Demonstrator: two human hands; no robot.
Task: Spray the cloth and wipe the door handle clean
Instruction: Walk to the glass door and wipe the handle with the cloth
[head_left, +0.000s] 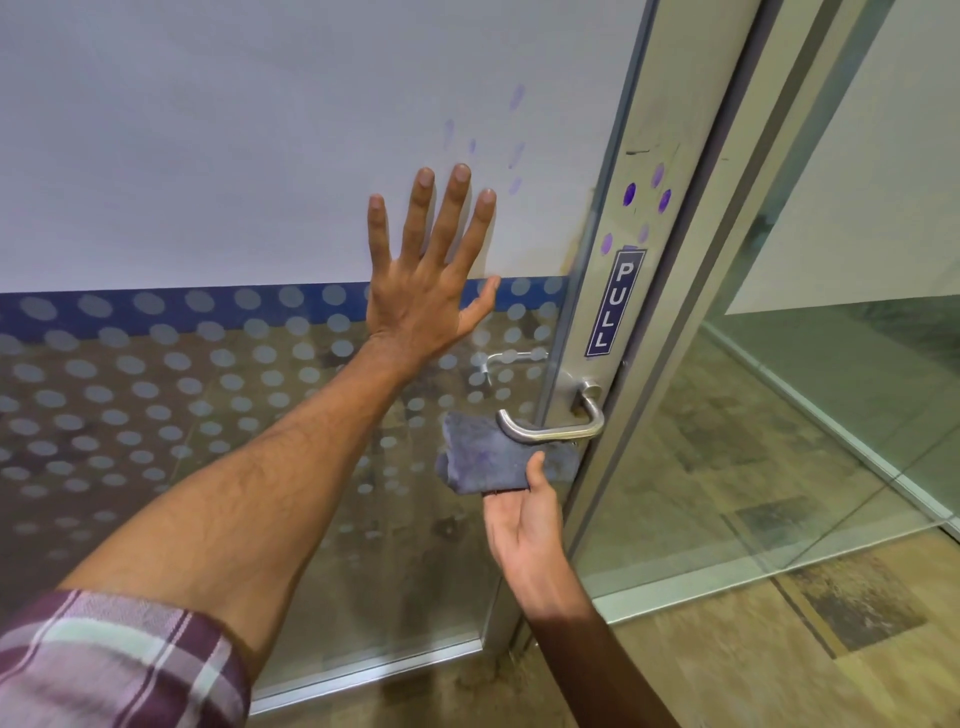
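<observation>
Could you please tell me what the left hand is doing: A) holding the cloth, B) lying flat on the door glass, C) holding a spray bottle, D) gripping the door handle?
B: the left hand lies spread flat on the door glass, while the right hand holds the cloth at the door handle.

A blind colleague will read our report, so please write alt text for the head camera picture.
The right hand holds a grey cloth up under the metal door handle, thumb on top. The left hand lies flat, fingers spread, on the frosted glass door. A blue PULL sign sits on the frame above the handle.
</observation>
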